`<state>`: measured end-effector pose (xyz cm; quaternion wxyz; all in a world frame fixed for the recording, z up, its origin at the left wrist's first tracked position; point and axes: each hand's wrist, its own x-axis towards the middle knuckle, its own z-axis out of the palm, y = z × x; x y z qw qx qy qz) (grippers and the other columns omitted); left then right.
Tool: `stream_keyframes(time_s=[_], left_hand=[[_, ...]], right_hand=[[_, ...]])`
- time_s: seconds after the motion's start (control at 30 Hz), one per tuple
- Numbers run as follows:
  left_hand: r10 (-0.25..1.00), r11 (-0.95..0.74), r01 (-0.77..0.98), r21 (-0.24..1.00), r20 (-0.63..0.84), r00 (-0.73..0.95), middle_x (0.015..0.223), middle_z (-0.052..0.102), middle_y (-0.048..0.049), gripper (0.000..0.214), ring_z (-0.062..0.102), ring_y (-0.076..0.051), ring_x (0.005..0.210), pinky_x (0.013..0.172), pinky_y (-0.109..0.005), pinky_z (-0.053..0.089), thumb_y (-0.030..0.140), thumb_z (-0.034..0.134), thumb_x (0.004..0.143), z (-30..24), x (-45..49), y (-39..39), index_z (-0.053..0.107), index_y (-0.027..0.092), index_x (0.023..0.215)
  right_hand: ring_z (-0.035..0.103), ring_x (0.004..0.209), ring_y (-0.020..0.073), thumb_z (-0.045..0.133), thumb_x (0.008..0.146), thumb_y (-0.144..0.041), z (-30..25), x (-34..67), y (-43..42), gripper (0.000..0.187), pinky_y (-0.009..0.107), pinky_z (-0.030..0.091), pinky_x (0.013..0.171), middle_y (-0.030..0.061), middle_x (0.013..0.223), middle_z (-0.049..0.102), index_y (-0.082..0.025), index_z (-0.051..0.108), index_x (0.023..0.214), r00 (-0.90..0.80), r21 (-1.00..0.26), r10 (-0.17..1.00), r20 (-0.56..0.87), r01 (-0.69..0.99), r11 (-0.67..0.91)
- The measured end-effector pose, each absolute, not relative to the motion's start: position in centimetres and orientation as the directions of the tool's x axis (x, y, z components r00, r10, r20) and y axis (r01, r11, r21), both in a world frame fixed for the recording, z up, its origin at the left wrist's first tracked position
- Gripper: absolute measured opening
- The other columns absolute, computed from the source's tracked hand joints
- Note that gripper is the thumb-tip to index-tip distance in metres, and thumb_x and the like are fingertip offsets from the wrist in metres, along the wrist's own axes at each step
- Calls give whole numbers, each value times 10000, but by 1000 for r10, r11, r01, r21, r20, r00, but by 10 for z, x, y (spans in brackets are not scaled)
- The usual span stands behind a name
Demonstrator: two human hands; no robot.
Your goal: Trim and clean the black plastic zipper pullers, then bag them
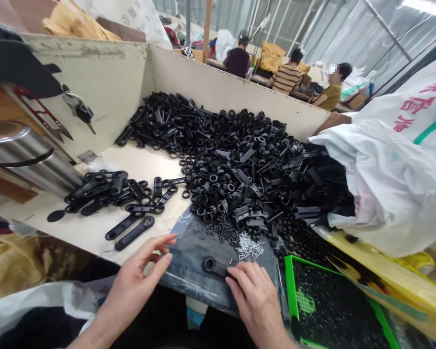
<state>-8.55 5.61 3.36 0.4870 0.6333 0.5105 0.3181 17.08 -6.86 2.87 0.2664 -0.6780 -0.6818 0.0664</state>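
In the head view my left hand (141,276) hovers at the mat's left edge, thumb and fingers apart, holding nothing. My right hand (254,291) has its fingers closed on the handle end of a black plastic ring-ended part (212,265), whose ring points left over the dark work mat (189,254). Just beyond that hand is a small heap of silver pins (250,246). Tiny black pieces (220,232) are scattered beside the pins. Left of the mat, several long black ring-ended parts (134,232) lie on the pale board.
A big pile of black plastic pieces (218,150) fills the walled bench. A steel flask (29,155) stands left, near hanging keys (80,109) and red-handled snips (39,111). At right are a green tray (292,291) and white sacks (396,179). Several people sit behind the bench.
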Motion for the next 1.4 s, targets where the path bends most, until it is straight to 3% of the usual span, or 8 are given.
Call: stream_keyframes(time_s=[0.1,0.2,0.4,0.6,0.9,1.0,1.1,1.4], left_hand=[[968,-103,454,885,-16,250,1185,729,-41,297,688,-229,962,875,-309,545,474,646,923,32,-98,59,731,273,1124],[941,-239,473,848,82,329,1100,737,-39,213,676,-240,1017,880,-306,527,428,622,955,33,-95,59,739,272,1039],[807,-498,485,719,179,563,895,711,-39,178,626,-217,866,807,-343,461,268,528,1013,39,-60,62,699,231,979],[817,-505,566,651,150,556,875,689,-22,145,596,-215,841,786,-361,395,199,527,1006,39,-56,68,660,218,951],[810,-558,660,503,156,565,900,677,-16,36,581,-245,894,812,-391,375,198,638,954,22,-27,82,663,220,939],[804,-572,661,485,171,570,887,667,-8,62,575,-241,889,805,-386,364,160,650,941,12,-19,87,655,217,918],[794,-585,647,489,180,581,865,664,5,96,574,-222,875,811,-374,354,136,623,957,6,-19,90,653,217,916],[717,-694,607,387,298,630,761,654,-14,257,533,-211,767,740,-383,280,170,469,1050,9,-37,91,700,205,942]], right_hand=[[668,910,211,593,1013,-289,29,184,-65,135,344,505,798,46,1018,703,-260,700,1090,78,-476,963,259,877,57],[660,923,200,546,1035,-256,38,195,-47,151,339,507,825,49,1008,687,-242,688,1086,153,-507,940,305,862,24],[621,887,213,534,1032,-254,41,194,-4,155,338,478,777,41,936,665,-234,673,967,31,-377,975,222,925,56],[590,845,228,549,1024,-258,27,185,9,172,357,426,742,41,878,644,-227,665,902,-28,-314,983,181,946,85],[585,834,204,510,1043,-254,26,180,13,184,341,424,733,26,902,645,-229,640,915,-88,-368,982,169,919,146],[579,824,218,523,1030,-222,26,179,9,158,359,411,735,21,899,645,-236,640,926,-133,-328,979,154,928,178],[583,820,229,533,1020,-200,24,180,6,150,370,406,740,18,894,648,-240,644,927,-157,-290,979,131,938,189],[607,833,222,513,1035,-209,18,184,7,158,356,424,748,25,952,675,-244,664,1003,-157,-351,978,138,916,196]])
